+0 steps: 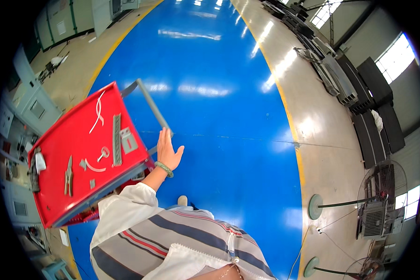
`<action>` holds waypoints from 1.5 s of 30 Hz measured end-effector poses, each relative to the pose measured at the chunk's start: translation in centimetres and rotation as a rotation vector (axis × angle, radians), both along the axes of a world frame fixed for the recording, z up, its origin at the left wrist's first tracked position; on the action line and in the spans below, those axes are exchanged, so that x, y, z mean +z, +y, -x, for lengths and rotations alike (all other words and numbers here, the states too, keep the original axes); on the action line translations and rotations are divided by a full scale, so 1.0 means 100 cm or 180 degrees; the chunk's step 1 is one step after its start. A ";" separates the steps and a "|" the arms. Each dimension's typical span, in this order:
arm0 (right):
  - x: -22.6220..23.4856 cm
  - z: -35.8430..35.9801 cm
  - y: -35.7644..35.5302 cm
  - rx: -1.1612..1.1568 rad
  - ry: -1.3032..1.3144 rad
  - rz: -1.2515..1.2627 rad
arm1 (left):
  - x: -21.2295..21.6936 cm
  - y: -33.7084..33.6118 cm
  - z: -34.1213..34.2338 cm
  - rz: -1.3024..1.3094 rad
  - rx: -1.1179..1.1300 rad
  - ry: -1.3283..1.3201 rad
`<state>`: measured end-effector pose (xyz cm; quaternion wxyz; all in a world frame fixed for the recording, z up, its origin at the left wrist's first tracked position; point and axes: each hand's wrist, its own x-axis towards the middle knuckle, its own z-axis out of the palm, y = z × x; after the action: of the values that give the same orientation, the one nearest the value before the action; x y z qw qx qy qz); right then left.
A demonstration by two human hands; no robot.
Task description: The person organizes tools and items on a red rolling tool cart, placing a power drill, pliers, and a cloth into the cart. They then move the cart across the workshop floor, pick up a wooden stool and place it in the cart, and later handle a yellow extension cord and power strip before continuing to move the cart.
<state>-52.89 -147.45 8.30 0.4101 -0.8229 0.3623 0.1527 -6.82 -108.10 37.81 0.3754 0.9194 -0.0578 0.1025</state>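
Observation:
My left hand [168,151], with a green bangle on the wrist, is stretched out with the thumb apart. Its fingertips meet the near end of the grey handle [151,103] of a red cart [86,140]; the fingers are not wrapped round the bar. On the cart top lie a slotted grey metal strip [117,140], a grey metal plate-like piece [128,141], pliers-like hand tools [68,177], a white strip [98,112] and several small parts. A dark bundle [34,172] rests at the cart's left edge. My right hand is out of view.
A blue floor lane [219,112] with yellow borders runs ahead. Grey cabinets [37,105] stand left, beyond the cart. Along the right wall are stacked dark panels [371,137] and standing fans with green bases [315,206] and trailing cables. A blue stool [57,269] is at lower left.

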 end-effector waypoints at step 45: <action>0.285 -0.942 0.533 0.5870 -0.2476 -0.1244 | -0.008 -0.009 -0.163 0.0028 0.4522 0.1222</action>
<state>41.30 -94.14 36.85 0.3493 -0.6927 -0.6025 0.1876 9.52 -108.99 36.98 0.2257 0.7354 0.6190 0.1584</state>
